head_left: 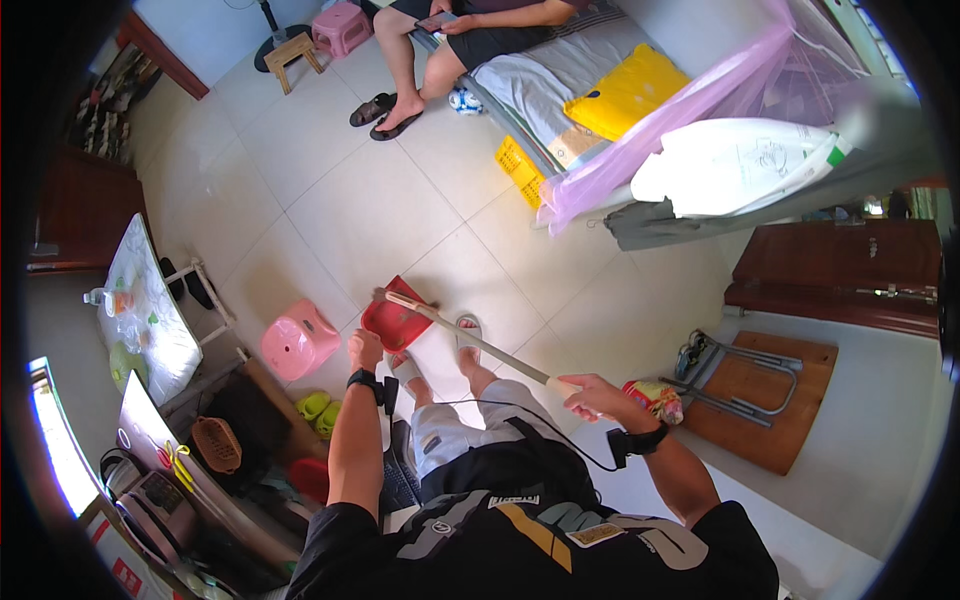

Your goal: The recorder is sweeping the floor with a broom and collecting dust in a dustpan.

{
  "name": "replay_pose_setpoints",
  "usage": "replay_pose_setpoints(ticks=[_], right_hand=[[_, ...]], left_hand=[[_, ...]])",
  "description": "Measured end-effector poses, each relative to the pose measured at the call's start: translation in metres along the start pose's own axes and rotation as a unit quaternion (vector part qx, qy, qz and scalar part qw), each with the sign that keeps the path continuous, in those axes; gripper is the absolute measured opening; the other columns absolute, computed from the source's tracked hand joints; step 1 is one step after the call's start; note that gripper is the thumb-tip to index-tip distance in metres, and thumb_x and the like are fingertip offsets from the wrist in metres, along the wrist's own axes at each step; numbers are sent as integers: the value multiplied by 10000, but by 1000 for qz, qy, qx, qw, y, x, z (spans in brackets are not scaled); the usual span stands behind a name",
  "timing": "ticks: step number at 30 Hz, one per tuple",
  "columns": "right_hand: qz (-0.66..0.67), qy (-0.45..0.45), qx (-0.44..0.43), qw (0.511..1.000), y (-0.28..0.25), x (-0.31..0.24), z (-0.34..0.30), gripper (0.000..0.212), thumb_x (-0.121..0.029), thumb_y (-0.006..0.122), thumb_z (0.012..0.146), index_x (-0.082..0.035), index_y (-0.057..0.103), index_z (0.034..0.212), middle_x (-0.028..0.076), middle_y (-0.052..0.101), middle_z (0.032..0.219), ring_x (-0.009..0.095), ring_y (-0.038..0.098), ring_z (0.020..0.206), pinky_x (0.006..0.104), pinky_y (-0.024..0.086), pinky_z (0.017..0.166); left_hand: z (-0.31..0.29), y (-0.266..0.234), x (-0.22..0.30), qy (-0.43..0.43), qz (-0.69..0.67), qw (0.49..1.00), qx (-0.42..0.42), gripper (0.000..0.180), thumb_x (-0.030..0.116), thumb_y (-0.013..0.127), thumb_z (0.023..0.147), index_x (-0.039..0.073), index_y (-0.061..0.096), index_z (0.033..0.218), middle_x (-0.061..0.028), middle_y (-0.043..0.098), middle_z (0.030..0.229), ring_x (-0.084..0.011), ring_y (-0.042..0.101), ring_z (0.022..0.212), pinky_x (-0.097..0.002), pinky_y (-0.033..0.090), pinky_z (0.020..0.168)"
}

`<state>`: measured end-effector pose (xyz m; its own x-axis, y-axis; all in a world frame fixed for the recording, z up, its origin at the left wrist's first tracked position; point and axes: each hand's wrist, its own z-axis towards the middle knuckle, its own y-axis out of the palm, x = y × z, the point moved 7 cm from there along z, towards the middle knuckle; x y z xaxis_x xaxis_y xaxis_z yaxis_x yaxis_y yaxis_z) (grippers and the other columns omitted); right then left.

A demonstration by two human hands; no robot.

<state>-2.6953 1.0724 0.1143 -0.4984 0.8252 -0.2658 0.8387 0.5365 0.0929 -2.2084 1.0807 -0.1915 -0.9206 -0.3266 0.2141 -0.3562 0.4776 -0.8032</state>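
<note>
Left hand (365, 350): closed on the red dustpan (398, 328) at its near left corner, the grip partly hidden.
Right hand (592, 397): wrapped around the upper end of the long pale pole (490, 348).
Dustpan spot: just ahead of the left foot (400, 366); cannot tell whether it touches the tiled floor (340, 210).
Pole line: slants down leftward, lower end over the dustpan.
Pink stool (300, 340): left of the dustpan.
Bed (535, 85): farther off, bearing a yellow pillow (630, 92) and a seated person (505, 22).

there is one broom (480, 342), one red dustpan (388, 322) and one yellow pillow (630, 92). two pink stools (298, 340) and one wooden stool (291, 48) are visible.
</note>
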Motion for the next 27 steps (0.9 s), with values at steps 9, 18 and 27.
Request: replay_pose_setpoints(ticks=[9, 18, 27], right_hand=[[-107, -80, 161, 978, -20, 38, -16, 668, -63, 643, 828, -37, 448, 1467, 52, 573, 665, 125, 512, 452, 294, 408, 383], [-112, -44, 147, 982, 44, 42, 70, 149, -55, 596, 831, -11, 523, 954, 76, 554, 674, 166, 552, 496, 329, 444, 395], [76, -31, -32, 996, 169, -4, 3, 282, -45, 622, 856, -39, 543, 1126, -3, 488, 675, 79, 467, 491, 234, 330, 394]], left_hand=[[-84, -48, -46, -155, -321, 933, 57, 207, 42, 588, 818, 43, 766, 923, -248, 707, 857, -410, 705, 864, -450, 576, 788], [-112, -29, -85, -132, -264, 942, 158, 226, 64, 579, 815, 89, 775, 923, -219, 717, 960, -392, 692, 965, -444, 550, 894], [-126, -29, -125, -156, -307, 925, 162, 190, 96, 636, 830, 70, 780, 951, -231, 715, 951, -388, 702, 946, -433, 558, 854]])
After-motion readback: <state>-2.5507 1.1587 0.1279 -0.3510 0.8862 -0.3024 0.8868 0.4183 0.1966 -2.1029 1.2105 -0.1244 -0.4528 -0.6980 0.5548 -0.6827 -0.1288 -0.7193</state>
